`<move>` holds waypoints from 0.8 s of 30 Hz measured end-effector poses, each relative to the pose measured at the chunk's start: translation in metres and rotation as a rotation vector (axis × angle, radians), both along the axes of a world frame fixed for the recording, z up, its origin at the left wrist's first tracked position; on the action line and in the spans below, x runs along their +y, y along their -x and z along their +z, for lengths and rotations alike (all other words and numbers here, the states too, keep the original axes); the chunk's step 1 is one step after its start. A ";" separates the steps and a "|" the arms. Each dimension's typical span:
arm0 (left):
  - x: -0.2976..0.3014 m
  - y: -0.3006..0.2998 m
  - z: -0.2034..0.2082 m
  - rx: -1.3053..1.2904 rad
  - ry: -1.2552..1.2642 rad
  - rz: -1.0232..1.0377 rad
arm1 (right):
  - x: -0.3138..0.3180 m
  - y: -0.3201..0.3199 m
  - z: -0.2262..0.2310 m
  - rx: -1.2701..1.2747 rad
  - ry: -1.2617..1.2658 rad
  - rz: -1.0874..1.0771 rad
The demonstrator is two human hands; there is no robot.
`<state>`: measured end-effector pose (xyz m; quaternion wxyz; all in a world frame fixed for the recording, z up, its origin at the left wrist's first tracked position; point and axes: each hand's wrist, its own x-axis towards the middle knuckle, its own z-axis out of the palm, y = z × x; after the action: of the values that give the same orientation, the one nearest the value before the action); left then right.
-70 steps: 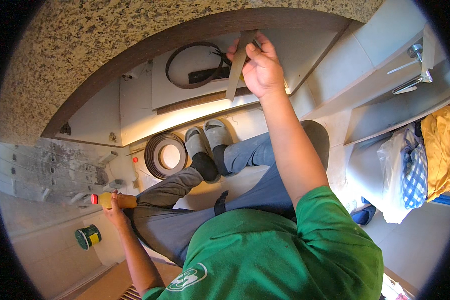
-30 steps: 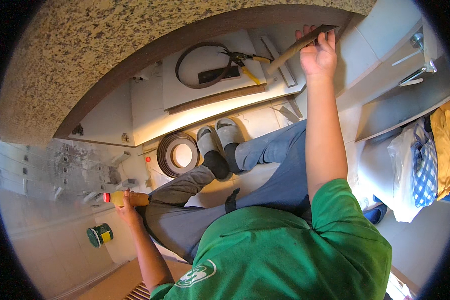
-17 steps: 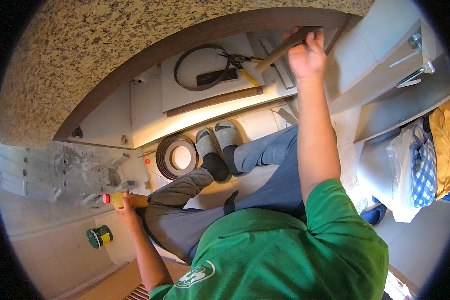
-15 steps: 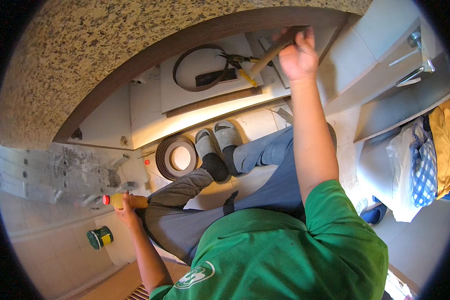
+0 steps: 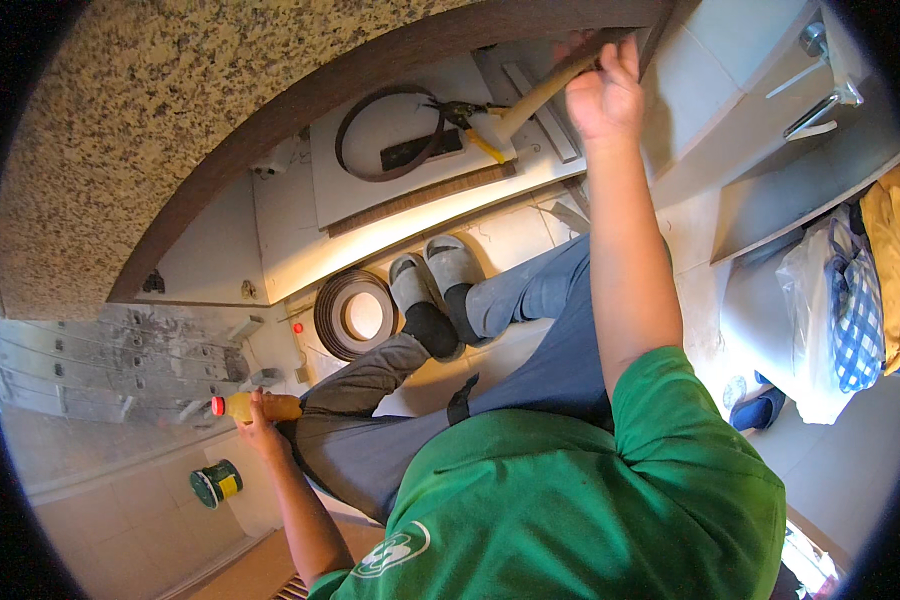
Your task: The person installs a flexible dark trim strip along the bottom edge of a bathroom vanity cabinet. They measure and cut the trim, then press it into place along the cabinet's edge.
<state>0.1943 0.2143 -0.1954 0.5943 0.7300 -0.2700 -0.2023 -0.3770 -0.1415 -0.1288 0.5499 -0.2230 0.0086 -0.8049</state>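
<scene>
My left hand (image 5: 260,427) is wrapped round a small clear bottle (image 5: 238,406) of yellow-orange liquid with a red cap, lying sideways by my left knee. My right hand (image 5: 607,100) is raised, palm up, under the curved dark edge of the granite counter. Its fingers lie on both sides of a long, thin strip (image 5: 540,102), pale at the low end and brown near my hand. Part of that grip is hidden. On a white board (image 5: 345,208) lie a loop of dark band (image 5: 343,140), a dark block (image 5: 400,155) and pliers with yellow handles (image 5: 487,147).
The speckled granite counter (image 5: 170,130) overhangs at the upper left. A coil of brown band (image 5: 327,318) stands by my sandals (image 5: 455,262). To the left is a green tub (image 5: 206,486); at the right hang a white plastic bag (image 5: 805,310) and a checked cloth (image 5: 855,320).
The view has shifted slightly. My right hand has moved a little to the right along the strip. My left hand still holds the bottle in about the same place.
</scene>
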 end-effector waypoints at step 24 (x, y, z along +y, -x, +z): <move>-0.010 0.006 0.005 -0.140 -0.106 -0.042 | 0.088 -0.111 -0.064 0.628 -0.556 0.819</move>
<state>0.1881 0.2042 -0.1907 0.5300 0.7671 -0.3150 -0.1770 -0.2656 -0.0538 -0.1925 0.8251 -0.2834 0.2953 -0.3895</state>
